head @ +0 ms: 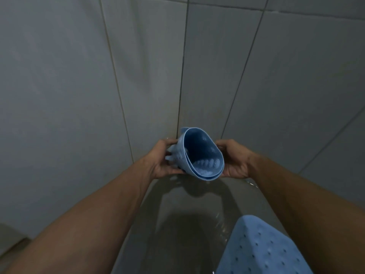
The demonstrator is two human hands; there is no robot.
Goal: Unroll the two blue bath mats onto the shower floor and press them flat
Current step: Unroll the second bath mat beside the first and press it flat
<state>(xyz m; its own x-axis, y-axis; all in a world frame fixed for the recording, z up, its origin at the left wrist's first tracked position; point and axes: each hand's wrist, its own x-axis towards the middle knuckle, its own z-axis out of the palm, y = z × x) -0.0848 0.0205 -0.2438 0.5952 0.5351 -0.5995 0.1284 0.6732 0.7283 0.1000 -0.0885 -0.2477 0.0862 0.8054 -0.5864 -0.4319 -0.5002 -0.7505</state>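
Note:
A rolled blue bath mat (201, 153) is held up in the air near the wall corner, its open end facing me like a tube. My left hand (162, 159) grips its left side, with suction nubs showing between the fingers. My right hand (234, 159) grips its right side. A second blue bath mat (260, 248) lies flat on the wet grey shower floor (177, 224) at the lower right, dotted with small holes. My right forearm covers part of it.
Grey tiled walls (79, 95) meet in a corner straight ahead, close behind the rolled mat. Water glistens on the floor beside the flat mat. The shadow of my arms and the roll falls on the floor below.

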